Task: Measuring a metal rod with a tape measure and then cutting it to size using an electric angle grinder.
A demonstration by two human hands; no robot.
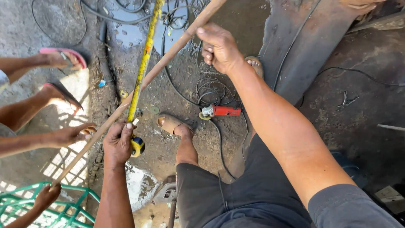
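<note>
Long and thin, the rod (160,65) runs slantwise from the top middle of my view down to the lower left. It looks brown and a bit rusty. My right hand (219,46) is wrapped around the rod near its top end, fingers curled tight on it. My left hand (118,141) is lower down, just beside the rod, and it pinches a yellow tape measure (143,63). The tape strip goes up from my left hand along the rod and crosses it near the middle. The round yellow and dark case (137,146) of the tape sits under my left fingers.

Another person's hand (69,135) comes in from the left and touches the rod there. One more hand (45,196) holds the rod's low end, next to a green metal frame (25,207) in the corner. Two feet in pink sandals (63,57) stand on the ground at the upper left.

My own foot in a tan sandal (171,123) is near the middle, below the rod. A red angle grinder (220,111) lies on the dirty ground just to the right of that foot, with black cables (206,90) looped beside it. A big dark metal plate (295,46) lies at the upper right. I wear dark shorts (253,194).
</note>
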